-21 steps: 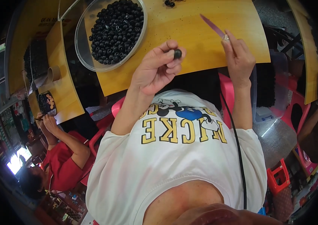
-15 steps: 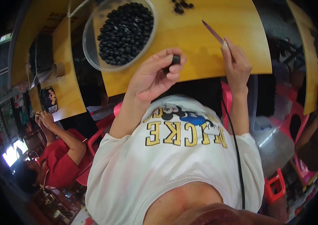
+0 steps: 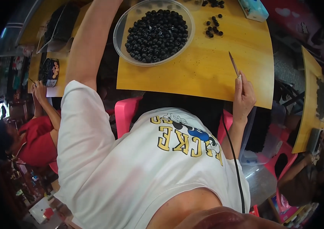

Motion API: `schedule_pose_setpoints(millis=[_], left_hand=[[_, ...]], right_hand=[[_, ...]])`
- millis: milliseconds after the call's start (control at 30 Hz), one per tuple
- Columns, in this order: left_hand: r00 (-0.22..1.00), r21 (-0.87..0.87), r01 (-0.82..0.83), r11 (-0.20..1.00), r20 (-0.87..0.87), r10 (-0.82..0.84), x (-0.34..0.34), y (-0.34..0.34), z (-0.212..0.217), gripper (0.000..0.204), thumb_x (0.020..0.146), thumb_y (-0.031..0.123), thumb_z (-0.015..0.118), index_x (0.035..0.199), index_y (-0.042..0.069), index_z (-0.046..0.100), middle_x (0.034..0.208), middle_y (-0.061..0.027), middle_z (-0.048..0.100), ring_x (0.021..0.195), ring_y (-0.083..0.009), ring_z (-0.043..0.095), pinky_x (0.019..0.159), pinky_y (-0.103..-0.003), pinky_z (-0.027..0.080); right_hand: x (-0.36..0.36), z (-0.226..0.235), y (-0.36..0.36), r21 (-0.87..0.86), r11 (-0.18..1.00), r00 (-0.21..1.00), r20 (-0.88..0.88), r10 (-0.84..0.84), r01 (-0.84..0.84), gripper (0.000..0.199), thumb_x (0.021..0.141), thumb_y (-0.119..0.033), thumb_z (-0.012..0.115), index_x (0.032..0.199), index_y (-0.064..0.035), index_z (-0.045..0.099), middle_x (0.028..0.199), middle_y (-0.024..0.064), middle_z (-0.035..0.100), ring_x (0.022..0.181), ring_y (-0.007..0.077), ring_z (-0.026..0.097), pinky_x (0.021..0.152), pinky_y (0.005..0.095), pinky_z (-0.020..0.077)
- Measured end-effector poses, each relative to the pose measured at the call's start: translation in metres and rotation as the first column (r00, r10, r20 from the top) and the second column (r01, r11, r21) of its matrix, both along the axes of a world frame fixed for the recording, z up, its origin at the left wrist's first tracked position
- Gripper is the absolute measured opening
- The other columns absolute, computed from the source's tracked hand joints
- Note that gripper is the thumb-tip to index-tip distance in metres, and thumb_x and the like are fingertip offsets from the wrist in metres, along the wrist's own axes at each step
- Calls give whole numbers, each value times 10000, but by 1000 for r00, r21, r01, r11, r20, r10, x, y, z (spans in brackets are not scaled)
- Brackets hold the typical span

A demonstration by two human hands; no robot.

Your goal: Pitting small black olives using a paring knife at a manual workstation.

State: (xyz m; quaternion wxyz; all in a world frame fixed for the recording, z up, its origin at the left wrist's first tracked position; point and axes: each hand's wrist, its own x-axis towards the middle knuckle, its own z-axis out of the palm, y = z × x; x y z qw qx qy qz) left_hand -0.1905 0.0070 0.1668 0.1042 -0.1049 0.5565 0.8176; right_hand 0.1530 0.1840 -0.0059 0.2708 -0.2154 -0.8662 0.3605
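Note:
My right hand (image 3: 245,95) is closed around the handle of a small knife (image 3: 233,62) above the right part of the table, its blade pointing up and away from me. My left forearm (image 3: 93,38) reaches far forward past the upper edge of the view, so the left hand is hidden. Beside that arm stands a round clear plastic tub (image 3: 116,42) holding a heap of small black bead-like pieces (image 3: 156,36). Several more loose black pieces (image 3: 214,28) lie on the yellow table (image 3: 177,76) between tub and knife.
A light-blue and white packet (image 3: 254,9) lies at the far right corner. Dark crumbs dot the tabletop. On the left, a person in red (image 3: 40,141) works at another table; a further person's arm (image 3: 299,168) shows on the right. A pink chair (image 3: 127,114) is under me.
My left hand, which held a small black piece in front of me, has swung forward and left out of view. My right hand still holds the knife. The view has shifted, showing more tabletop.

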Motion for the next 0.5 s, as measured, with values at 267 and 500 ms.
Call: schedule_pose_setpoints(millis=[267,500], left_hand=[[218,-981,190,42,0,-976,96,-65,-77,230,821,83,681,1043,28,711,945,-118,699,866,-229,679,793,-331,531],[257,-977,204,65,-10,-966,107,-76,-109,240,815,63,684,1052,18,682,871,-107,644,802,-224,643,726,-325,501]], right_hand=[[-2,-4,6,15,1000,1000,-22,-16,16,250,973,-134,583,1160,10,664,815,68,610,710,113,536,644,249,428],[-5,-4,0,52,997,996,-62,60,-57,249,967,-144,594,1157,1,664,773,64,576,683,120,512,629,254,417]])
